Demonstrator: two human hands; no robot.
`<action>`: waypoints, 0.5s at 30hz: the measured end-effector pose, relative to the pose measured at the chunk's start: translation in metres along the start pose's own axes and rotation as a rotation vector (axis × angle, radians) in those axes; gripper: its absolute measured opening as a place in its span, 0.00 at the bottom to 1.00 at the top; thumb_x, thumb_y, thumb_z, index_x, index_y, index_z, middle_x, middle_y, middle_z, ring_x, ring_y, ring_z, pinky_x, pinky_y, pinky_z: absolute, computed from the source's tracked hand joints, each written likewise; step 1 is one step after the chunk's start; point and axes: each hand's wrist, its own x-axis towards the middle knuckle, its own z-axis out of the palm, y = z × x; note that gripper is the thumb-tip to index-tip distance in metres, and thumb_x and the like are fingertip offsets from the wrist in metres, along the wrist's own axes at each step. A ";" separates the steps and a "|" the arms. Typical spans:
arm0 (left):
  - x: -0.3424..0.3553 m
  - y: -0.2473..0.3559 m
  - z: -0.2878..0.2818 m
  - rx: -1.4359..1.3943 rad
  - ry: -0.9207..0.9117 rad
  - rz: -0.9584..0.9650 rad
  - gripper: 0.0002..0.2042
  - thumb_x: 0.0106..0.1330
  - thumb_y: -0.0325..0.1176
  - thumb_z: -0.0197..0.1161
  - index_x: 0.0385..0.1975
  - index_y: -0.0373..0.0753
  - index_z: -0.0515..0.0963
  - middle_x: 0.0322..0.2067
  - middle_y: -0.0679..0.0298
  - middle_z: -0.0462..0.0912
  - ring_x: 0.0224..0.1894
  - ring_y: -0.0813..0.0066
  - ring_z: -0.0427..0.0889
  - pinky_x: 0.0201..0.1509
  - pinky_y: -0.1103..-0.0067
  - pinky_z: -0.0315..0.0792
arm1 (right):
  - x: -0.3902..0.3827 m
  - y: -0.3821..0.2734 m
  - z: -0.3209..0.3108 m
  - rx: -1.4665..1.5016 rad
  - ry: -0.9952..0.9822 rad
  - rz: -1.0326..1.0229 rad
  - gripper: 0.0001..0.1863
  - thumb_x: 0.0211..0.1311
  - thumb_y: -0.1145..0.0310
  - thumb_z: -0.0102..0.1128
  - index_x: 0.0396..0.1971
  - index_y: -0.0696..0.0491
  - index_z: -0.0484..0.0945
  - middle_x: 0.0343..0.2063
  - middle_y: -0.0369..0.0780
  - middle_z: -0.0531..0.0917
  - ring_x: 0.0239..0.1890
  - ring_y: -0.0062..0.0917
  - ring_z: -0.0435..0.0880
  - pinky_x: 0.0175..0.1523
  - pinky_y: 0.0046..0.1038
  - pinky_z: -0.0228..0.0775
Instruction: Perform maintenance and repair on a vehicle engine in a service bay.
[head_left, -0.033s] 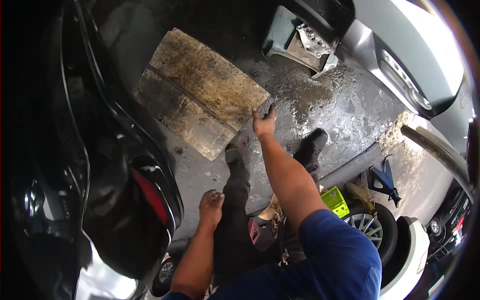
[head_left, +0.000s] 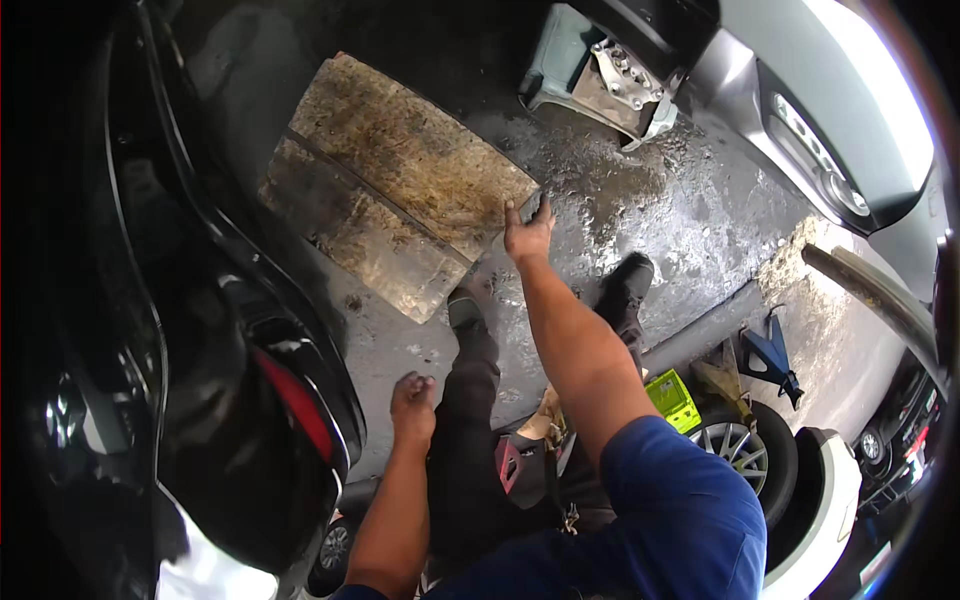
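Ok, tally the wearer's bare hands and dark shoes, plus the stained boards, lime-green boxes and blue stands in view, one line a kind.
Bare hands (left hand, right hand): 2
Dark shoes (left shoe, right shoe): 2
Stained board, counted as one despite its dark seam: 1
Lime-green box: 1
Blue stand: 1
Total: 7

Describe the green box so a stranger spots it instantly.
Find the blue shirt along the bottom, then the wheel beside its right sleeve. The box sits at the wheel's upper left; its lime colour sets it apart from the blue stand.
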 end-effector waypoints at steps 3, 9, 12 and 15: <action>0.086 0.007 0.010 -0.114 0.249 -0.198 0.34 0.67 0.48 0.60 0.65 0.31 0.60 0.67 0.49 0.61 0.68 0.56 0.61 0.69 0.64 0.55 | 0.040 -0.004 0.013 -0.021 -0.091 -0.049 0.39 0.60 0.51 0.62 0.64 0.61 0.63 0.59 0.57 0.71 0.62 0.46 0.70 0.66 0.34 0.62; 0.217 0.029 0.013 -0.721 -0.050 -0.125 0.36 0.69 0.58 0.52 0.68 0.37 0.58 0.67 0.56 0.63 0.67 0.58 0.65 0.68 0.64 0.60 | 0.068 -0.002 0.020 0.000 -0.494 -0.110 0.23 0.63 0.53 0.58 0.54 0.48 0.78 0.50 0.50 0.81 0.56 0.44 0.77 0.61 0.35 0.68; 0.197 0.043 0.073 -0.465 0.107 -0.181 0.36 0.69 0.60 0.49 0.69 0.39 0.59 0.66 0.58 0.64 0.65 0.60 0.67 0.67 0.66 0.63 | 0.092 0.024 0.011 0.003 -0.395 -0.152 0.20 0.63 0.54 0.57 0.52 0.48 0.79 0.44 0.48 0.84 0.51 0.42 0.81 0.57 0.34 0.71; 0.183 0.043 0.049 -0.620 -0.008 -0.146 0.36 0.70 0.61 0.47 0.69 0.39 0.58 0.67 0.58 0.64 0.66 0.60 0.67 0.67 0.66 0.62 | 0.070 0.008 0.015 0.088 -0.400 -0.119 0.19 0.63 0.55 0.57 0.50 0.48 0.80 0.44 0.48 0.84 0.51 0.42 0.81 0.57 0.34 0.71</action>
